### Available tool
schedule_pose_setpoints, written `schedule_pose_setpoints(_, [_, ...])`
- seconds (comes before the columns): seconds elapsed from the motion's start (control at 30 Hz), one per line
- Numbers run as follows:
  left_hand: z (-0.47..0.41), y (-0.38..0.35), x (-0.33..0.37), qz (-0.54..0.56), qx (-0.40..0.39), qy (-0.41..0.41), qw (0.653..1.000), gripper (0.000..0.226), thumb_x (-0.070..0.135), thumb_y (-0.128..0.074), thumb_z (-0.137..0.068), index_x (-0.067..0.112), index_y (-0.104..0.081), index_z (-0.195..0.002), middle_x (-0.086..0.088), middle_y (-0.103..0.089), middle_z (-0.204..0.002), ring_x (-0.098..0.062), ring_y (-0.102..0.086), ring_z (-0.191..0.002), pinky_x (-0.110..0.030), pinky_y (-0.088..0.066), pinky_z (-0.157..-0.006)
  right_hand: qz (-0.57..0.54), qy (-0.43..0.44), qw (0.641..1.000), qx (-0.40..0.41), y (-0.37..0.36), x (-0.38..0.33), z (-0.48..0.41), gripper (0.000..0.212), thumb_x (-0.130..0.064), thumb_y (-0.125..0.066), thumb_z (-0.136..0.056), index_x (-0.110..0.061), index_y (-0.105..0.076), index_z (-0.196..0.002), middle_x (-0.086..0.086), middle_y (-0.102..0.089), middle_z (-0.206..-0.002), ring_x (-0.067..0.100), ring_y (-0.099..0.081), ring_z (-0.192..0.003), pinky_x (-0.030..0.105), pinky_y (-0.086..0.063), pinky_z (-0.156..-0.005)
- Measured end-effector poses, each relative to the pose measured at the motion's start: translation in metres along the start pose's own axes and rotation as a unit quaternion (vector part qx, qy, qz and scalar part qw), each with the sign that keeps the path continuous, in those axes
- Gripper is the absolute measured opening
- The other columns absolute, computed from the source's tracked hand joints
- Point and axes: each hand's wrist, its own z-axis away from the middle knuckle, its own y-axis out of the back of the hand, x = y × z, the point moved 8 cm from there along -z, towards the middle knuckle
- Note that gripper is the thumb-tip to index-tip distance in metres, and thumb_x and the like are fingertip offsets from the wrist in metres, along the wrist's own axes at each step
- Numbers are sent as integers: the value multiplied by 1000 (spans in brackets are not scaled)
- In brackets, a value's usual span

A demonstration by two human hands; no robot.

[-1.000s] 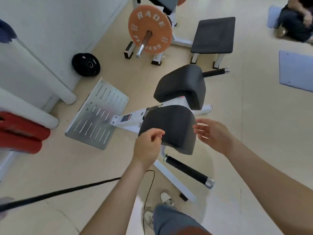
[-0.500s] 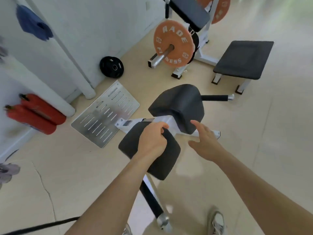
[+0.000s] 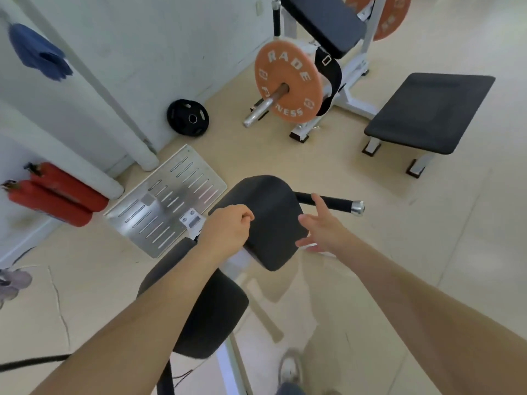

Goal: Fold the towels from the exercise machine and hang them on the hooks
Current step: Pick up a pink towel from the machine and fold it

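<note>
Dark grey, cloth-like covering wraps the two curved pads of the white-framed exercise machine (image 3: 194, 221), the farther pad (image 3: 268, 218) and the nearer pad (image 3: 205, 312). Whether it is a draped towel or the pads' own upholstery cannot be told. The nearer pad is partly hidden under the left forearm (image 3: 159, 303), and the machine's frame is cut off at the lower edge.

The left hand (image 3: 228, 229) lies at the farther pad's upper left edge, fingers curled and thumb against the forefinger; whether it pinches the covering is unclear. The right hand (image 3: 322, 229) is held just right of the same pad, fingers straight and spread, holding nothing, apart from the left.

A crumpled blue towel (image 3: 37, 52) hangs bunched, high on the pale wall (image 3: 171, 38) at upper left; what holds it cannot be made out. A pale grey cloth (image 3: 12, 283), blurred, is cut off by the left edge.
</note>
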Motion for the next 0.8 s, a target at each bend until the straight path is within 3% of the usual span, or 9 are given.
schedule_pose_setpoints(0.1, [-45, 8, -7, 22, 25, 24, 999, 23, 18, -38, -100, 27, -59, -103, 7, -61, -102, -14, -57, -93, -26, -43, -77, 40, -1, 999, 29, 11, -8, -50, 50, -26, -43, -98, -29, -25, -146, 6, -64, -107, 22, -62, -76, 35, -53, -69])
schedule_pose_setpoints(0.17, [-88, 5, -6, 59, 16, 30, 998, 28, 12, -39, -97, 27, -59, -109, 7, -59, -104, -15, -56, -95, -26, -43, -80, 91, 13, 995, 45, 19, -22, -87, 35, -21, -43, -98, -20, -47, -133, 8, -66, -104, 27, -63, -90, 41, -50, -84])
schedule_pose_setpoints(0.23, [-136, -5, 1, 87, -3, 28, 996, 30, 11, -41, -96, 24, -60, -116, 6, -59, -108, -16, -56, -102, -28, -44, -88, 124, 4, 991, 58, 27, -30, -123, 33, -14, -42, -97, -15, -56, -127, 8, -64, -117, 28, -59, -109, 34, -43, -93])
schedule_pose_setpoints(0.33, [-203, -34, 11, 79, -55, 21, 995, 32, 15, -44, -94, 20, -62, -120, 2, -61, -126, -17, -54, -116, -32, -41, -101, 178, -13, 983, 34, 34, -31, -180, 43, -8, -43, -95, -14, -49, -137, 9, -52, -137, 24, -52, -123, 29, -37, -103])
schedule_pose_setpoints(0.43, [-245, -78, 11, 7, -166, 30, 986, 33, 19, -46, -90, 21, -64, -118, 1, -61, -128, -20, -54, -117, -34, -42, -100, 287, -21, 958, -6, 31, -23, -225, 50, -10, -46, -92, -17, -42, -142, 9, -49, -142, 26, -49, -126, 29, -36, -104])
schedule_pose_setpoints(0.53, [-268, -116, 13, -71, -300, 31, 951, 20, 27, -46, -88, 20, -63, -80, -6, -67, -97, -25, -59, -89, -35, -48, -81, 401, -53, 913, -53, 27, -3, -253, 49, -24, -44, -94, -24, -36, -143, 11, -56, -133, 33, -48, -123, 40, -39, -103])
schedule_pose_setpoints(0.6, [-275, -138, 17, -141, -376, 16, 916, 22, 31, -45, -91, 17, -57, -79, -3, -60, -79, -24, -56, -81, -35, -47, -77, 424, -99, 896, -88, 25, 15, -265, 50, -36, -43, -94, -30, -31, -143, 9, -58, -131, 33, -47, -123, 48, -38, -103])
schedule_pose_setpoints(0.7, [-284, -155, 19, -224, -393, 4, 892, 12, 25, -55, -86, 14, -52, -92, -3, -62, -92, -24, -57, -83, -33, -46, -75, 386, -134, 897, -169, 16, 33, -276, 62, -41, -49, -95, -23, -24, -149, 8, -55, -136, 28, -51, -123, 32, -37, -100])
schedule_pose_setpoints(0.8, [-295, -153, 17, -224, -336, 19, 915, 10, 18, -64, -80, 15, -58, -86, -3, -58, -82, -25, -55, -77, -31, -43, -68, 332, -140, 909, -209, 12, 35, -286, 65, -32, -57, -93, -16, -28, -149, 10, -50, -141, 24, -51, -124, 25, -36, -91])
